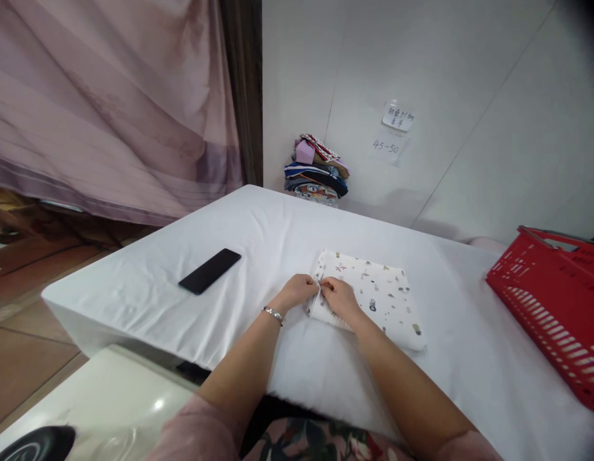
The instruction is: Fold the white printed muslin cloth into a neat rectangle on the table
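A folded white cloth (393,294) with small printed figures lies flat in front of me. At its left edge, my left hand (299,289) pinches the fabric between thumb and fingers. Right beside it, my right hand (339,296) also pinches the same edge, its palm over the cloth's near left part. The two sets of fingertips almost meet. Several layers of fabric show along that left side. A silver bracelet (273,314) circles my left wrist.
A white-covered table (258,237) bears the cloth and a black phone (210,270) to its left. At right stands a red plastic basket (551,307). Folded clothes (316,169) are stacked by the wall at the far edge. A pink curtain (109,96) hangs at left.
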{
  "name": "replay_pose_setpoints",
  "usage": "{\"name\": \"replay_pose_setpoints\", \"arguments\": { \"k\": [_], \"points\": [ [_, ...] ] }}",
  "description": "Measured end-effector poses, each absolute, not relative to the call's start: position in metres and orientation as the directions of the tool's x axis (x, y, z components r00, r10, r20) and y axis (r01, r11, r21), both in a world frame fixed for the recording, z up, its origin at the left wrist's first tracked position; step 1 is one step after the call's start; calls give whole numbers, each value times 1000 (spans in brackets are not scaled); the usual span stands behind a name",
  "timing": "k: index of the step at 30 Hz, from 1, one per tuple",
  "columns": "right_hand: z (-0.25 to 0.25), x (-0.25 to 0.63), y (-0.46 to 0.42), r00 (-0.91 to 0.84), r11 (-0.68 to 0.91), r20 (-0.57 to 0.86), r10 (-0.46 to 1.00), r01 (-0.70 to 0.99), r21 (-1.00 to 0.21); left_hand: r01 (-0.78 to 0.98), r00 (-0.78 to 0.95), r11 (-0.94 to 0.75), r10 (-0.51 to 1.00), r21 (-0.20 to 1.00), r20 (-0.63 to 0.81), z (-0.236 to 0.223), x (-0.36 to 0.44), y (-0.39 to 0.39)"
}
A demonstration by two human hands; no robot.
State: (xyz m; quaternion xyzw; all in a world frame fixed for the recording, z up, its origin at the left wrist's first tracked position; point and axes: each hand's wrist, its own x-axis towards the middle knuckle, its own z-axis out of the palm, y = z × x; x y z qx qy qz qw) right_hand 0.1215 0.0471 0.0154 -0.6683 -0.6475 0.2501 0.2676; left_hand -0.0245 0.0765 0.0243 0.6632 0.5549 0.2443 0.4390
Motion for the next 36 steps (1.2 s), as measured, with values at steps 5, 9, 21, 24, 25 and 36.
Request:
{"name": "replay_pose_setpoints", "arguments": {
  "k": [5, 9, 21, 24, 25, 36],
  "points": [
    [19, 122, 45, 1, 16, 24, 1000, 723, -691, 511, 324, -27, 932, 859, -164, 29, -28, 73],
    [26, 129, 37, -63, 180, 213, 975, 786, -591, 513, 311, -5, 933, 858, -181, 32, -33, 74],
    [14, 134, 33, -200, 307, 285, 938, 859, -409, 643, 183, -59, 980, 764, -79, 20, -20, 74],
    [13, 134, 34, -208, 318, 300, 931, 864, -390, 673, 128, -85, 992, 734, -3, 15, -16, 74],
    [13, 134, 33, -211, 320, 300, 930, 866, -384, 681, 116, -82, 993, 727, 4, 14, -15, 75],
    [14, 132, 32, -244, 336, 298, 923, 888, -314, 693, 71, -53, 997, 719, 5, 13, -13, 80]
  ]
}}
